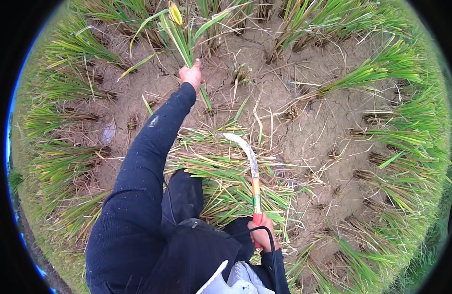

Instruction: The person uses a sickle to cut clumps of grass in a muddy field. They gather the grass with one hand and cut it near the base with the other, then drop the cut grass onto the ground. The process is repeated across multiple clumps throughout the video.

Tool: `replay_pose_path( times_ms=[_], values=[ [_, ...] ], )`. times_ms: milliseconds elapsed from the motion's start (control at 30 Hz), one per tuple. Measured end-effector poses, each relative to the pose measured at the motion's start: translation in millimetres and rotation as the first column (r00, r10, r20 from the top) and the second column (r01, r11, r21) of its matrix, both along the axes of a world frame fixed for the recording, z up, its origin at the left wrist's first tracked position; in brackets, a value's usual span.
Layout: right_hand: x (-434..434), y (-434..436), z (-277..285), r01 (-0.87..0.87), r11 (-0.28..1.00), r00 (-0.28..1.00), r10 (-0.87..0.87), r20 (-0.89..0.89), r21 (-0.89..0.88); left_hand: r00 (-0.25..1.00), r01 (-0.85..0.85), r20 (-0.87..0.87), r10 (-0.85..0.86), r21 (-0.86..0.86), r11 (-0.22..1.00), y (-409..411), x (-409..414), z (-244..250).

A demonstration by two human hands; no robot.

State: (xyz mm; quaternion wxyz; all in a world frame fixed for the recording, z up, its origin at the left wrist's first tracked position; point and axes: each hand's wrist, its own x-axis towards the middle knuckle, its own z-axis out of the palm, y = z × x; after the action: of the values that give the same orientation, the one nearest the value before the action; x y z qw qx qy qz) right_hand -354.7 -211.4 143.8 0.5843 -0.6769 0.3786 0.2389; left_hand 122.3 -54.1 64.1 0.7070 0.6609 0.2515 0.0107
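At the upper middle my left hand [191,75], arm stretched forward, is closed around a small bunch of green rice-like stalks [181,46]; their lower ends stick out below the fist. One yellow leaf or tip [175,14] shows at the top of the bunch. My right hand [262,231], low and close to my body, grips the red handle of a sickle [256,191]. Its curved, dirt-marked blade [244,146] points up and bends to the left. Beneath the blade and in front of my legs lies a heap of cut green and straw-coloured stalks [226,169].
Standing clumps of the crop ring the bare soil, at the left [71,154], the top and the right [406,139]. Cut stubble [292,113] pokes from the cracked brown ground [314,136]. One clump leans at the upper right [354,79]. A black cable [271,239] passes over my right wrist.
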Motion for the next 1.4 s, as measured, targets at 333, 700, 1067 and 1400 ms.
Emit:
replay_pose_path(
  times_ms=[333, 700, 1067, 1400],
  values=[
    [271.8, 28.5, -87.5, 0.031, 0.954, 0.972, 0.041, 0.232, -0.298, 0.79, 0.481, -0.329, -0.516, 0.856, 0.191, 103.9, 38.5, 30.5],
    [354.8, 122.0, -48.1, -0.149, 0.961, 0.977, 0.106, 0.187, 0.232, 0.518, 0.513, -0.198, -0.832, 0.85, 0.118, 55.9, 88.6, 53.8],
    [126.2, 56.4, -11.5, 0.182, 0.946, 0.982, -0.161, -0.097, 0.267, 0.925, 0.298, 0.031, -0.379, 0.558, 0.774, 128.4, 57.4, -23.6],
    [194.5, -4.4, -162.7, 0.381, 0.832, 0.854, -0.484, 0.192, 0.403, 0.123, 0.626, -0.138, -0.983, 0.779, -0.031, -12.7, -104.2, -22.8]
  ],
)
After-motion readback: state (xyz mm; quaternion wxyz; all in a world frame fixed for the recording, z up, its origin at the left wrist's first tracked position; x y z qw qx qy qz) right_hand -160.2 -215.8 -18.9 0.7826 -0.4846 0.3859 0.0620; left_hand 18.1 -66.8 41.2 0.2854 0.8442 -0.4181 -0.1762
